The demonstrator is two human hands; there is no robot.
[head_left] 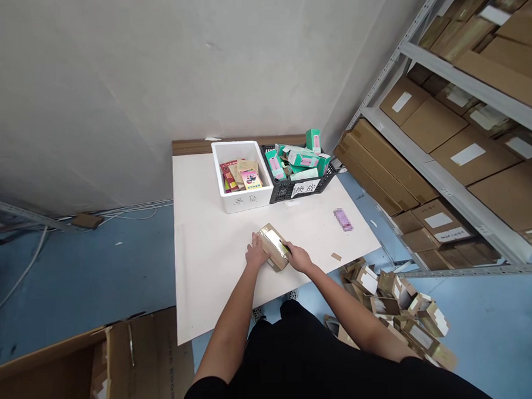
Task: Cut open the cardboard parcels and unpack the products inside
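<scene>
A small brown cardboard box (274, 261) with shiny clear tape and a white label lies at a slant on the white table (216, 272). My left hand (256, 251) grips its left side, thumb and fingers against the cardboard. In my right hand (298, 258) is a slim yellow and black utility knife (285, 247), held at the taped top near the box's right edge. Its blade is too small to make out.
Behind stand a white bin (248, 201) of booklets and a black crate (283, 191) of green boxes. A blurred purple item (343, 219) and a cardboard scrap (336, 256) lie right. Opened boxes (422, 334) litter the floor; loaded shelves (463, 73) rise right. A large carton (145, 363) stands front left.
</scene>
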